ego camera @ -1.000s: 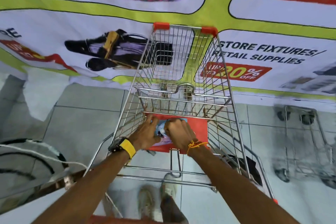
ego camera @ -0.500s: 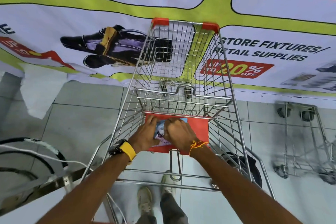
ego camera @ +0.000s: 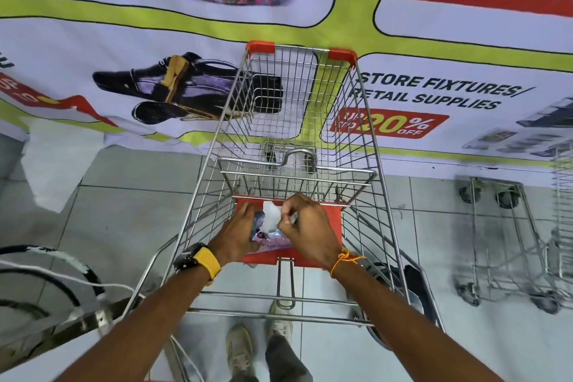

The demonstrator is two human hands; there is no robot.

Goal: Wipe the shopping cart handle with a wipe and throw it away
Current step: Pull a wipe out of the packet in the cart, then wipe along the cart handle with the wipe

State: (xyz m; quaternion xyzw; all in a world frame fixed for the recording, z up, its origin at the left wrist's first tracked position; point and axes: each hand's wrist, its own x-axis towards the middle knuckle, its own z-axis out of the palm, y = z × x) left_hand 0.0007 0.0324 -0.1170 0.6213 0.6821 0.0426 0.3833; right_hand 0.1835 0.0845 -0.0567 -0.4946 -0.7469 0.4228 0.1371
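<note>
While the left hand [ego camera: 238, 234] is gripping the wipes pack [ego camera: 269, 237] on the cart's red seat flap [ego camera: 333, 226], the right hand [ego camera: 305, 228] is pinching a white wipe [ego camera: 272, 216] above it.

Silver wire cart [ego camera: 288, 121] w/ red corner caps and red seat flap [ego camera: 333, 226]. White wipe [ego camera: 273, 215] above purple-blue printed pack [ego camera: 269, 237]. Black watch w/ yellow strap [ego camera: 201, 259]; orange wrist thread [ego camera: 344, 259]. Banner [ego camera: 186, 37]: white panels, lime bands, red tags. Pale grey floor tiles [ego camera: 124, 226].
</note>
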